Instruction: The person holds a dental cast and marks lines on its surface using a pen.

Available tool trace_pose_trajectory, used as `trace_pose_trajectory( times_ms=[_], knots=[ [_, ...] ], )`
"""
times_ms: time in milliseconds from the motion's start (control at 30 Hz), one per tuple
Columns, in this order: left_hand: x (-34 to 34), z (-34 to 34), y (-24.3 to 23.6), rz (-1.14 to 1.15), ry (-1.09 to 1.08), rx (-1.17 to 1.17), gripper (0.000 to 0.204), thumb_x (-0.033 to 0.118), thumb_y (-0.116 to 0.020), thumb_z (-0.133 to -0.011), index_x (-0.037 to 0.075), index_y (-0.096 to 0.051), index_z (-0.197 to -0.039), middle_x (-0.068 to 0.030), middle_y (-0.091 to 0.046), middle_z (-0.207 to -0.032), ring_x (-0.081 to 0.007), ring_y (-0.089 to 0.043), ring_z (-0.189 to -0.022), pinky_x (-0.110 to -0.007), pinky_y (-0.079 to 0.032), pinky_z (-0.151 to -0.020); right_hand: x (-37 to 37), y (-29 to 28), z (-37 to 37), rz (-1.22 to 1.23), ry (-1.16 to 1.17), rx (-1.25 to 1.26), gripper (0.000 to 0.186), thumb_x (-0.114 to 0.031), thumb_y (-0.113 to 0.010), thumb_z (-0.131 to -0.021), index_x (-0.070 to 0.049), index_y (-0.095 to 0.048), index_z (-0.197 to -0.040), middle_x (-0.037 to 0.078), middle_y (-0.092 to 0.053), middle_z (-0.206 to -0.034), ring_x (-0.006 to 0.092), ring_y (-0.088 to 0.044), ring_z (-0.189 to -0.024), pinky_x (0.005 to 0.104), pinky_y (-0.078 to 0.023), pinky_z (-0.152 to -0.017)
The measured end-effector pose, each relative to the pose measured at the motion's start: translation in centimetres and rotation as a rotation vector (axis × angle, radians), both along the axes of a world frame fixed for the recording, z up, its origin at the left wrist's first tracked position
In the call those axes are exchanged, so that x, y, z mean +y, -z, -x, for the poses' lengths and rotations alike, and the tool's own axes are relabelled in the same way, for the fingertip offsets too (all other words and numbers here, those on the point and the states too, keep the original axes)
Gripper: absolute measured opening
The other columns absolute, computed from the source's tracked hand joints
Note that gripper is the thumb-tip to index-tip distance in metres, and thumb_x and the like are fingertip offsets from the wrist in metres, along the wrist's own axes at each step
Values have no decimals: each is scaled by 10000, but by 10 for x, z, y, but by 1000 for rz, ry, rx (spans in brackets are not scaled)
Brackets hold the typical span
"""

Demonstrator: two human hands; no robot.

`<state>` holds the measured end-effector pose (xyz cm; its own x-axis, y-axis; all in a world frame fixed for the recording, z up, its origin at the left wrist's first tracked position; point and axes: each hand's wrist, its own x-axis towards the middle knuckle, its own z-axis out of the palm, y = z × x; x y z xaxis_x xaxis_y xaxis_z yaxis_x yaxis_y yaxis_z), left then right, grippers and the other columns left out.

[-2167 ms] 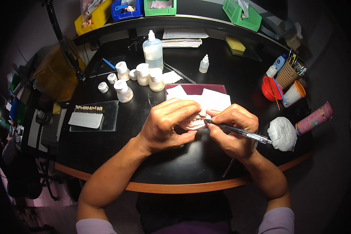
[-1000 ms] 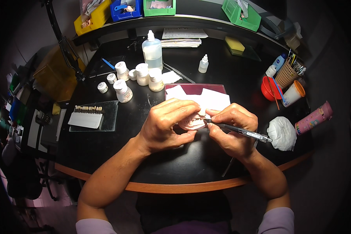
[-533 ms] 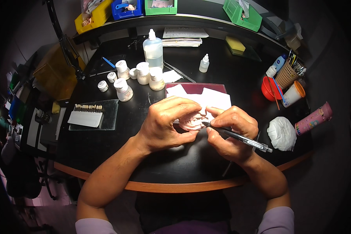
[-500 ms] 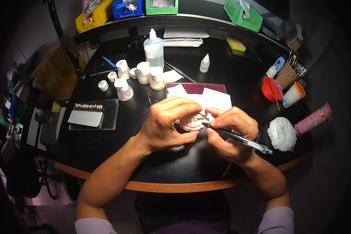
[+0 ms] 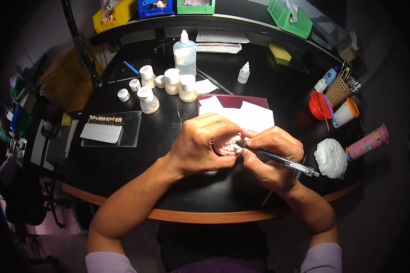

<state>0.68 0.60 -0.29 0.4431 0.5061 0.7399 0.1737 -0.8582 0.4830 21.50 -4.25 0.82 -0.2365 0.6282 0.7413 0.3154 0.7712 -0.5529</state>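
Note:
A pale pinkish dental model with a row of teeth is gripped in my left hand, thumb below and fingers curled over the top. My right hand pinches a dark mechanical pencil or pen. Its tip end points at the model's teeth, and its clear end sticks out toward the lower right. The right fingertips lie against the model's right side, partly covering it. Just behind both hands are white paper sheets on a dark red flat pad.
Capped powder jars and a large clear bottle stand at back left. A tooth shade guide lies on a glass plate at left. On the right are a red bowl, a crumpled white bundle and a pink tumbler.
The view has shifted slightly, so the bench things sit a little to the right. The dental model is tilted a bit differently between my hands, and the pencil or pen stays at its teeth.

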Motion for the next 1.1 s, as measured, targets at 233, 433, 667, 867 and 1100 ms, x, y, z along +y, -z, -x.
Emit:
trace_pose_trajectory(
  times_ms=[233,433,667,867,1100],
  knots=[
    [-3,-1,1,47,-30,4,412,116,-861,-637,12,-759,-1023,-122,-764,-972,-222,-753,-874,-315,-601,-782,-3,1,2,2,39,-25,174,35,-829,-734,8,-734,-877,126,-725,-833,234,-775,-840,326,-637,-799],
    [-2,0,3,23,-28,15,401,116,-860,-635,20,-756,-1010,-114,-759,-954,-217,-746,-861,-315,-599,-769,-3,2,1,-6,47,-49,174,29,-833,-737,7,-735,-879,125,-724,-826,238,-777,-836,323,-640,-794],
    [-1,-1,3,12,-27,5,406,113,-862,-630,23,-753,-1010,-109,-758,-955,-222,-744,-864,-319,-598,-768,-1,1,2,-9,31,-38,170,20,-832,-740,11,-743,-884,133,-736,-822,235,-776,-826,325,-637,-800],
    [-1,-1,3,2,-21,8,411,108,-865,-628,24,-753,-1014,-111,-759,-965,-222,-746,-874,-315,-600,-770,-2,1,1,10,36,-53,167,13,-834,-749,8,-756,-896,136,-750,-836,244,-778,-845,328,-632,-800],
    [-2,0,3,4,-25,10,414,107,-868,-630,27,-754,-1020,-109,-760,-969,-222,-747,-881,-315,-601,-769,-2,0,2,4,35,-70,159,20,-827,-759,7,-760,-903,141,-757,-854,253,-782,-877,329,-632,-806]
  ],
)
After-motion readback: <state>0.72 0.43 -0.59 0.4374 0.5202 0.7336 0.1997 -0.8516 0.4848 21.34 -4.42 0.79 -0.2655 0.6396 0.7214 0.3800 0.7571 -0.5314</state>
